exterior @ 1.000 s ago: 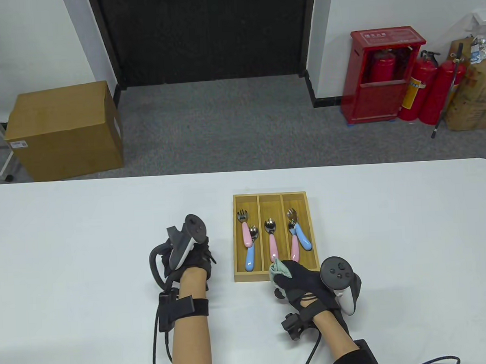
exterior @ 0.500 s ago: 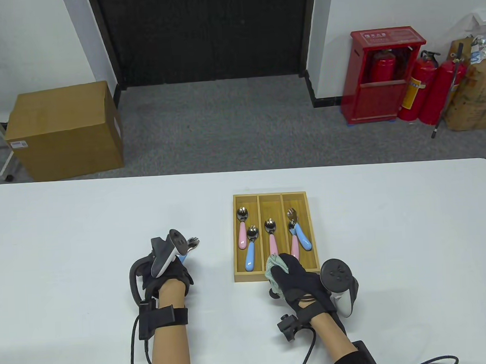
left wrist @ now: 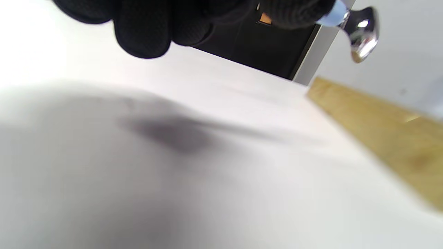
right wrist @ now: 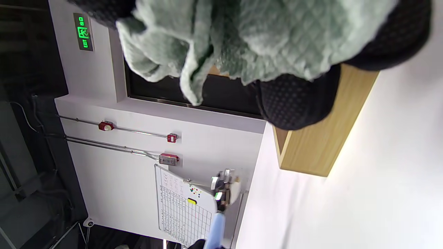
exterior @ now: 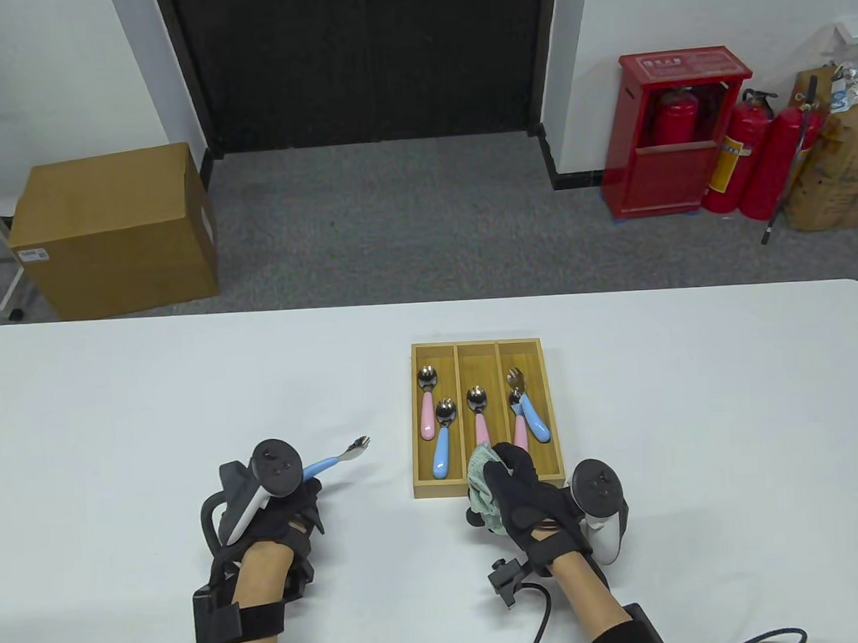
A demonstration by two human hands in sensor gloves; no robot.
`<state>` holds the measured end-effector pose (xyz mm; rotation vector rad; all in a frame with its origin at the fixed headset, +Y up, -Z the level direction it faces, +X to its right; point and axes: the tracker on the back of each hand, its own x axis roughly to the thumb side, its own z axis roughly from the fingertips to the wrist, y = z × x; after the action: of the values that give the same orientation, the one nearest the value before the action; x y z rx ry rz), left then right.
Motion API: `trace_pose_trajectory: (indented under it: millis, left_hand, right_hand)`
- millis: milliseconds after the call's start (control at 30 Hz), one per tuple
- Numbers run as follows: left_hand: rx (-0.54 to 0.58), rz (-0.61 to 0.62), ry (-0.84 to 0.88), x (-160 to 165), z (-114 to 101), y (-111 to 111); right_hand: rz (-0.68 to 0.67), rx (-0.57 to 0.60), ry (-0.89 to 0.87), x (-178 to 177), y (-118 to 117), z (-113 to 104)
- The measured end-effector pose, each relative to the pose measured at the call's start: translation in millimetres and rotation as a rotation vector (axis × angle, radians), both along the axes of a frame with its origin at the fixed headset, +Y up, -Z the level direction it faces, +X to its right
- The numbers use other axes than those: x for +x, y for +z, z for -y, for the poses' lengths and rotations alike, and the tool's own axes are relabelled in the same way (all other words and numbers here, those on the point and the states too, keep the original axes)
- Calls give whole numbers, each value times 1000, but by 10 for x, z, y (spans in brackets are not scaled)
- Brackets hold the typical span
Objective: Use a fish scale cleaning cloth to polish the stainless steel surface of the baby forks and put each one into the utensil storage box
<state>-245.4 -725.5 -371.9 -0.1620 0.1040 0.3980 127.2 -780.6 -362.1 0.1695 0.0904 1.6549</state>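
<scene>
The fork [exterior: 339, 458] was gripped by its blue handle in the left hand [exterior: 270, 506], tines out over the bench [exterior: 117, 395] for wiping; the right hand [exterior: 528, 499] clutched the cloth [exterior: 481, 487] beside the box [exterior: 489, 485].

An institutional workroom or lab: a white table [exterior: 692, 408] on grey carpet [exterior: 409, 222], a red extinguisher cabinet [exterior: 667, 144] with spare extinguishers [exterior: 765, 160], a cardboard box [exterior: 115, 230], and beyond the fingertips a green exit sign [right wrist: 83, 31] and whiteboard [right wrist: 183, 204].
</scene>
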Motion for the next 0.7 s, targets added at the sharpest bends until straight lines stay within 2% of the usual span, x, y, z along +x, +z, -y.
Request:
trace_pose_trajectory:
  millis: [133,233,267,333,500,567,700]
  left_hand:
    - [48,91,270,52,-112,269]
    - [94,160,482,159,66,458]
    - [68,175,536,206,144,485]
    - [-17,225,582,285,225,528]
    - [-44,347,663,532,244,580]
    - [-56,383,688,622,222,619]
    - [-63,415,633,731,244,672]
  right_hand:
    - [-104,-64,-71,-27,-4,47]
    - [-139,-69,-148,-52,16,52]
    - [-133,-70,-174,-53,22,50]
    - [-102,-65,-235,-50,25,55]
    - [-75,-140,-491,-61,59,115]
    - [-100,-155,-557,-77,65,135]
    - [-200,-155,-601,-158,84,143]
